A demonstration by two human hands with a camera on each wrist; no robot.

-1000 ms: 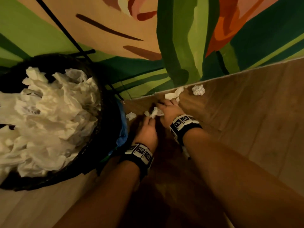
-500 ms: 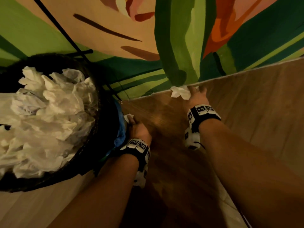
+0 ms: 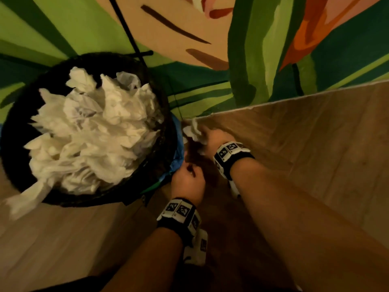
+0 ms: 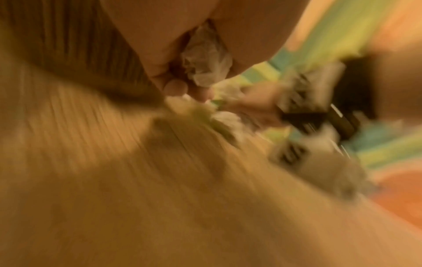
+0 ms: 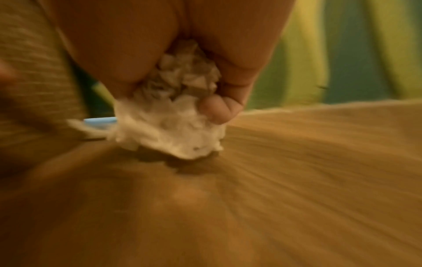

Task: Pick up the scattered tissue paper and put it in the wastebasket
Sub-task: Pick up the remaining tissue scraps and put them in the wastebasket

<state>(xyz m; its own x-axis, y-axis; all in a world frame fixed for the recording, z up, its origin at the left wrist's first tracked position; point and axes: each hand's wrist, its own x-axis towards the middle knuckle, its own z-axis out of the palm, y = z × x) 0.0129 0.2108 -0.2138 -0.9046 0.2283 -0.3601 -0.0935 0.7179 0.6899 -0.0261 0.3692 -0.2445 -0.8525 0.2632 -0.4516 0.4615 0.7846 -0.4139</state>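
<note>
A black wastebasket point(image 3: 162, 114) piled with white tissue stands on the wooden floor at the left. My right hand point(image 3: 212, 138) grips a wad of crumpled white tissue point(image 3: 194, 131) low over the floor, just right of the basket's rim; the right wrist view shows the fingers point(image 5: 219, 110) curled round that wad point(image 5: 173, 124). My left hand point(image 3: 187, 180) is closed beside the basket's lower right rim, and the left wrist view shows a small crumpled tissue point(image 4: 205, 63) held in its palm.
A painted wall point(image 3: 252, 60) in green, orange and peach meets the floor just beyond my hands. A black rod point(image 3: 128, 32) leans on the wall behind the basket. A blue liner edge point(image 3: 179, 152) shows at the basket's right side. Tissue hangs over the basket's lower left rim point(image 3: 25, 201).
My right hand has moved left from the wall's foot to the basket's side, carrying the gathered tissue. My left hand has stayed by the basket with its fingers closed.
</note>
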